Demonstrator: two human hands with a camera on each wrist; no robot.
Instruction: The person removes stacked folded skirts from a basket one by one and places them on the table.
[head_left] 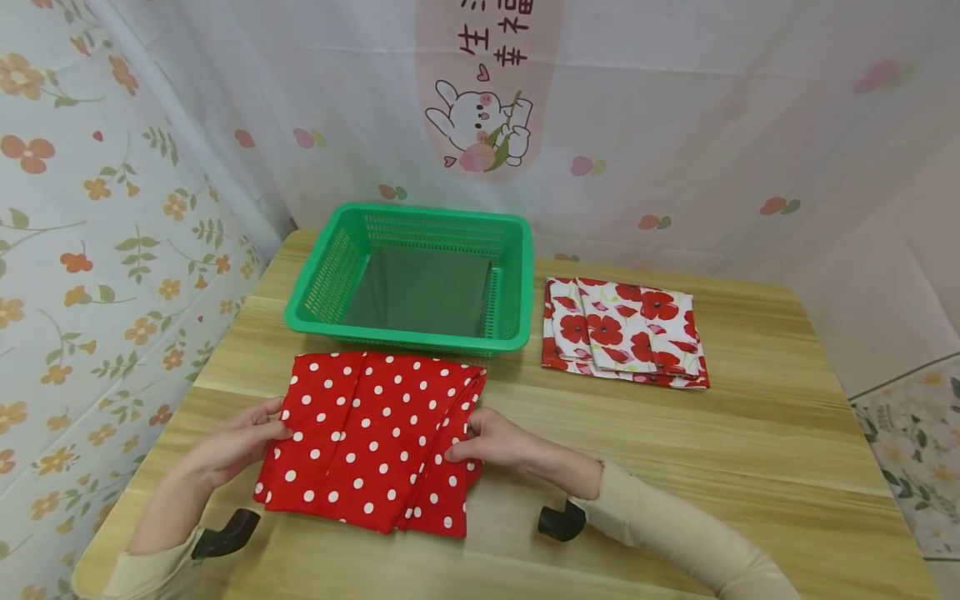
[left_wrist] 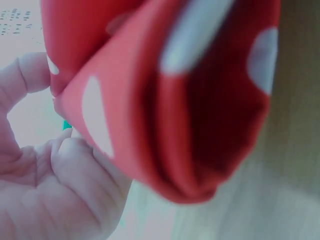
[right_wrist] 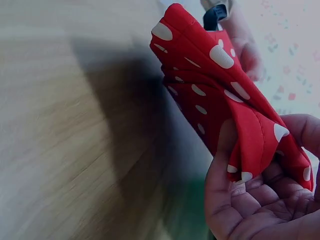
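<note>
One left hand pinches the left edge of one folded red polka-dot cloth, thumb in front, its other fingers partly hidden behind the fabric. The cloth hangs between two hands over the wooden table, on the near side of one green basket; the dark, flat surface inside that is hard to make out. One right hand grips the cloth's right edge, some fingertips covered by it. Farther right lies one folded poppy-print bundle; whether it holds several pieces I cannot tell. Both sleeves are cut off by the frame.
</note>
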